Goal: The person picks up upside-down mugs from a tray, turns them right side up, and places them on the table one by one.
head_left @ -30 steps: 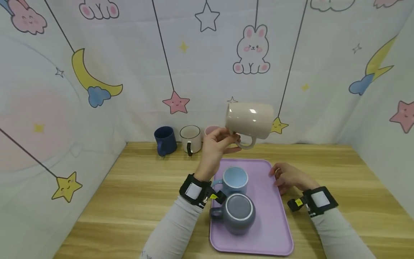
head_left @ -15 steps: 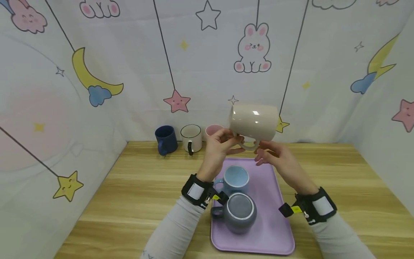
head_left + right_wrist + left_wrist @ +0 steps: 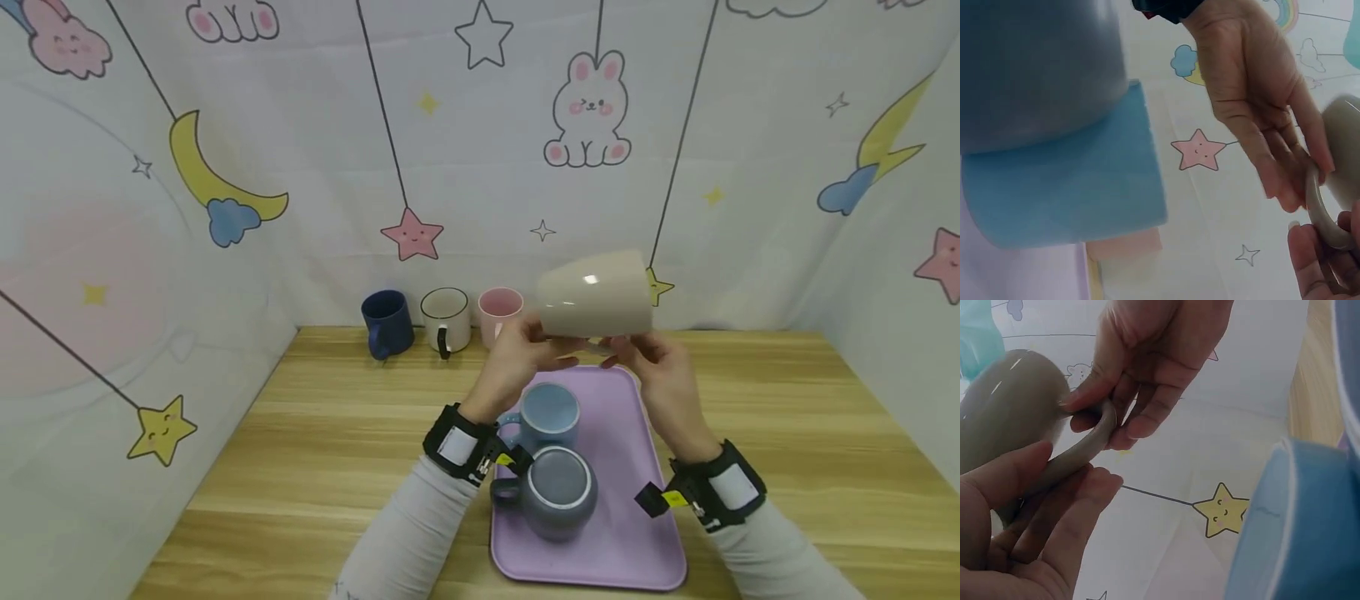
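A cream mug [image 3: 596, 296] is held up on its side over the far end of the tray, its handle underneath. My left hand [image 3: 513, 358] pinches one end of the handle [image 3: 1085, 447] between thumb and fingers. The other end of that handle is pinched by my right hand [image 3: 667, 383], seen at the lower right corner of the right wrist view. Below, on the purple tray [image 3: 626, 533], a light blue mug [image 3: 549, 417] stands upright. In front of it sits a dark grey mug [image 3: 558, 492], turned bottom up with its handle to the left.
Along the back of the wooden table [image 3: 337, 433] stand a navy mug [image 3: 387, 323], a white mug [image 3: 446, 319] with a black rim, and a pink mug [image 3: 500, 310]. A printed white curtain [image 3: 300, 100] encloses the table at the back and sides.
My right hand has come up from the tray's right rim to the mug and taken hold of its handle. The mug has shifted slightly right and down and turned, its handle now mostly hidden.
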A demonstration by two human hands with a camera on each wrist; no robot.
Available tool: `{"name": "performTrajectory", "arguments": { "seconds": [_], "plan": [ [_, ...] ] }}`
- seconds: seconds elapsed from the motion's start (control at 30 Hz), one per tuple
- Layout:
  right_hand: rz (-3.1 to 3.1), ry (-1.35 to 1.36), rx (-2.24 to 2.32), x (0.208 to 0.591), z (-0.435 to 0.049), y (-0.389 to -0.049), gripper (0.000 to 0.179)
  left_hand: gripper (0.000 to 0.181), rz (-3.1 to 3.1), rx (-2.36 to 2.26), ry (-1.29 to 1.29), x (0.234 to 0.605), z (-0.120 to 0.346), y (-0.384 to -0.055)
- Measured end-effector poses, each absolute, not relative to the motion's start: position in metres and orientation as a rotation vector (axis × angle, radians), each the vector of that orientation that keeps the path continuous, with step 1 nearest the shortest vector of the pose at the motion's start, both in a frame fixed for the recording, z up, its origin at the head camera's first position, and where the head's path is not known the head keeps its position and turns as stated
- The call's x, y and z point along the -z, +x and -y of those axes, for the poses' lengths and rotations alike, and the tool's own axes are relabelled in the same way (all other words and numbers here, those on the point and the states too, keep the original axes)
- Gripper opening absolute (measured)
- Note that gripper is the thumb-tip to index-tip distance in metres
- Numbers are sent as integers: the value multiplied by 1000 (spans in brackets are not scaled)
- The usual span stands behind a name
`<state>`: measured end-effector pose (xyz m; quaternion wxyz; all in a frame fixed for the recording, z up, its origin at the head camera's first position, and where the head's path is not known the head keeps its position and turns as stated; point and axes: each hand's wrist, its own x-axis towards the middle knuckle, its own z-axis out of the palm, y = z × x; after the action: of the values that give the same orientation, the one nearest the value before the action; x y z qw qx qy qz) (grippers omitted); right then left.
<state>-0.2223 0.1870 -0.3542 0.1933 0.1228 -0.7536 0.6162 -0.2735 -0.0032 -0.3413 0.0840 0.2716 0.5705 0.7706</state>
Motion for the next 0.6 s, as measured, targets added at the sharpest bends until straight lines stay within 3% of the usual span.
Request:
{"name": "performTrajectory", "arguments": {
  "seconds": [0.13,0.33,0.6],
  "plan": [
    [2060,335,-1684,349,-188,-220,25,52,-1663,-2271,835,343,5,-273],
    [1989,327,-1841,347,-187,-219,25,38,-1669,-2222,808,347,6,-276],
    [1927,366,-2075,346,-192,-220,28,43,-1734,-2135,854,349,9,-281]
  ]
}}
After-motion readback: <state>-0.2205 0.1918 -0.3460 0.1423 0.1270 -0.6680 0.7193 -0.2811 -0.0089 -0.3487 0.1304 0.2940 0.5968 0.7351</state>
